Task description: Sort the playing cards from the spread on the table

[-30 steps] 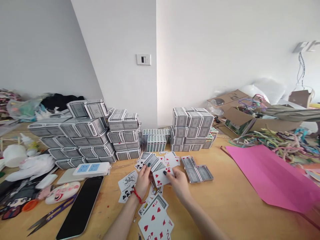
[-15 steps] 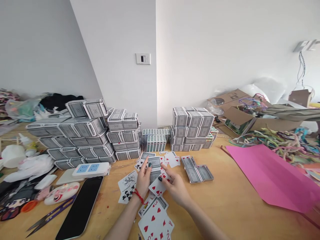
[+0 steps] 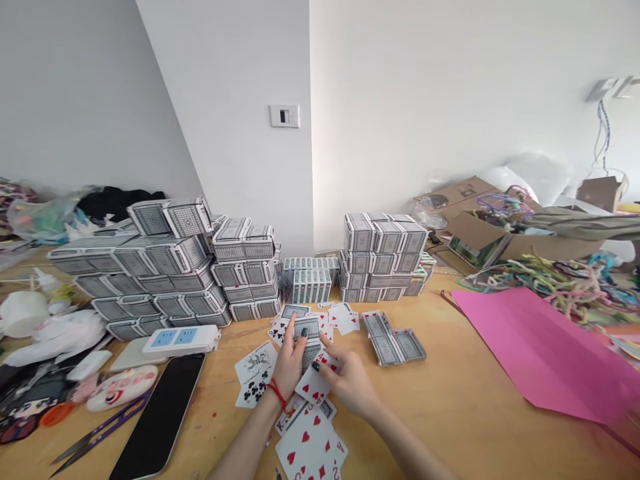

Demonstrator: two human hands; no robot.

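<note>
My left hand (image 3: 290, 357), with a red cord at the wrist, is closed around grey-backed playing cards (image 3: 307, 327) that form a small folded piece. My right hand (image 3: 347, 380) pinches a four of hearts (image 3: 313, 387) against the lower right of that piece. Loose playing cards (image 3: 306, 437) lie face up beneath the wrists, hearts and diamonds among them. A joker card (image 3: 256, 363) rests left of my left hand, over a club card. More cards (image 3: 344, 319) are spread beyond my fingers. To the right sits a part-folded card piece (image 3: 393, 339).
Stacked blocks of folded cards (image 3: 145, 257) stand at the back left, with another stack (image 3: 385, 257) at the back right. Card decks (image 3: 311, 285) sit between them. Left are a phone (image 3: 160, 413), scissors (image 3: 100, 433) and a power strip (image 3: 183, 339); right, pink paper (image 3: 545, 360) and cords (image 3: 540, 283).
The four of hearts has shifted slightly left and down in my right hand, turned a little more upright. My left hand keeps its hold on the cards.
</note>
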